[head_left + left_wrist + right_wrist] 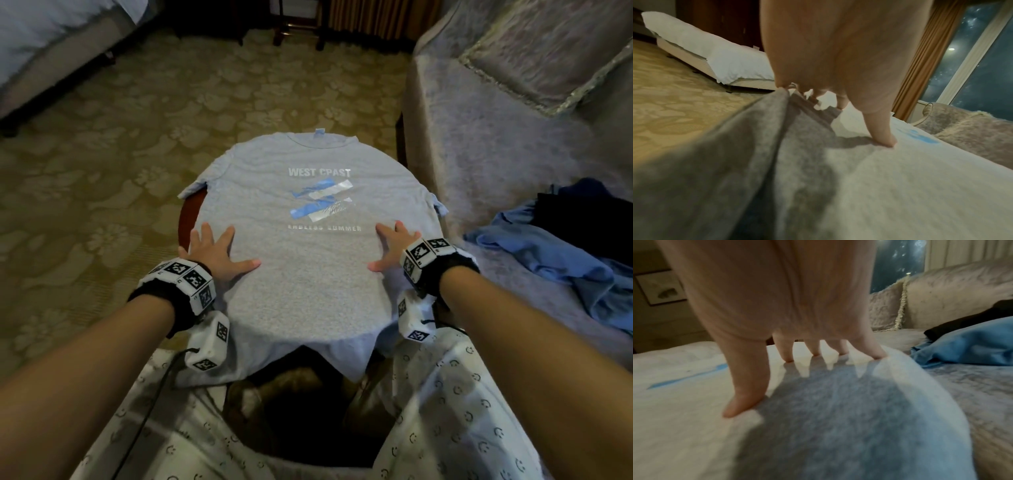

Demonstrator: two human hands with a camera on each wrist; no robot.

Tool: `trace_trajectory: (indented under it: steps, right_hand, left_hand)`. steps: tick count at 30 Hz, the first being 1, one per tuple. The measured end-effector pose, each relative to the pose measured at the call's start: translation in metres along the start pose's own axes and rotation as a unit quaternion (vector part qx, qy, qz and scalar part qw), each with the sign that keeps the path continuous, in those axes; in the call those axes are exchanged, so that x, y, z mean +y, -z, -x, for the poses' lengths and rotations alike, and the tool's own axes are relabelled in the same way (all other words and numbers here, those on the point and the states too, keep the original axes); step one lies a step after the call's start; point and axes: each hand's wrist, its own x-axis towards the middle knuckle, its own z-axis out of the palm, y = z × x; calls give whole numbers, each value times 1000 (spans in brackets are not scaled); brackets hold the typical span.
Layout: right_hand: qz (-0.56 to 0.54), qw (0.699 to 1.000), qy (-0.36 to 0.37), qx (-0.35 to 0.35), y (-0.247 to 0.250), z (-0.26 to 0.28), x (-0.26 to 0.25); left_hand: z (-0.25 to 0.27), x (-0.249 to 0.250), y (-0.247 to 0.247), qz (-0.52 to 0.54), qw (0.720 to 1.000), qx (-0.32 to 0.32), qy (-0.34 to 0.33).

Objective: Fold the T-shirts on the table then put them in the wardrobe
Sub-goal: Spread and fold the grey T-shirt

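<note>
Soft, limp grey printed cotton T-shirt draped over small round table: left hand at 8 o'clock and right hand at 4 o'clock lie flat, fingers spread, gripping nothing; likely best pinched at sleeve edges.

Head view looks down from above; both wrist views skim close along the shared grey T-shirt.

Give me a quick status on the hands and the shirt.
Left hand and right hand open, flat on the grey T-shirt. Shirt spread print-up over round table, unfolded. Blue garment waits on sofa; nothing blocking.
</note>
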Motion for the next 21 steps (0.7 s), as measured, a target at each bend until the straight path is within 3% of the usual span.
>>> trace_trajectory:
  steps: [8,15,18,21]
  right_hand:
    - [8,1000,3,-10,-6,4,17]
    - [-3,1000,-6,-9,-5,6,14]
    - [-6,1000,-8,-10,-8,5,14]
    - [-30,999,-8,6,-8,4,16]
  left_hand:
    - [4,2,-9,-27,999,29,-30]
    - [18,6,2,-93,986,-5,-136]
    - [24,11,-6,-79,985,-51,-142]
    - [27,15,-13,-74,988,-51,-127]
